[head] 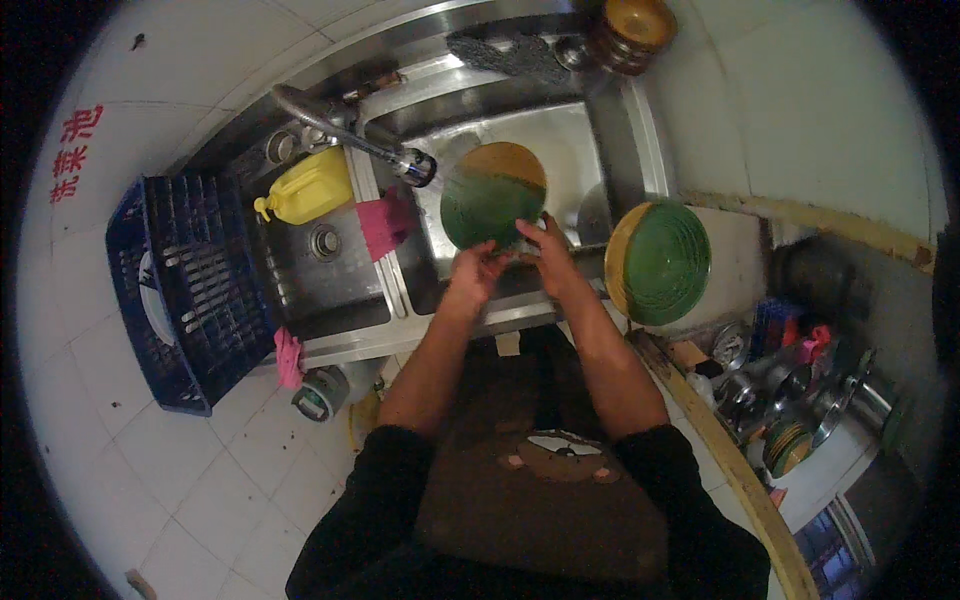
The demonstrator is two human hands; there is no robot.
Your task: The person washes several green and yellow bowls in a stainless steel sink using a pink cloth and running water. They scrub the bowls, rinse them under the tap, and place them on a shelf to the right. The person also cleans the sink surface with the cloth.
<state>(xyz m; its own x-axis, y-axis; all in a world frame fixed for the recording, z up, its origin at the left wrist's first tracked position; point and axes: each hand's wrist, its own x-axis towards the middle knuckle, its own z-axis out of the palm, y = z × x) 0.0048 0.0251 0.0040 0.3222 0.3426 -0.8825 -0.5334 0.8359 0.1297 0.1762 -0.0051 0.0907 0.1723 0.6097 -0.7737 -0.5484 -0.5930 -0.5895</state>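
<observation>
Both my hands are over the right basin of a stainless steel sink point(585, 172). A round green-and-yellow dish point(491, 202) is tilted between them. My left hand point(474, 277) grips its near edge on the left. At the near right edge, my right hand point(551, 255) has its fingers on the rim. The spray head of a flexible faucet point(416, 166) points toward the dish from the left. Right of the sink sits a stack of similar green-and-yellow dishes point(664, 262).
A pink cloth point(384, 225) drapes over the basin divider. The left basin holds a yellow jug point(311, 187); a blue plastic crate point(187, 292) stands beyond it. Brown bowls point(637, 30) are stacked at the back right corner. A yellowish ledge point(727, 450) runs along my right.
</observation>
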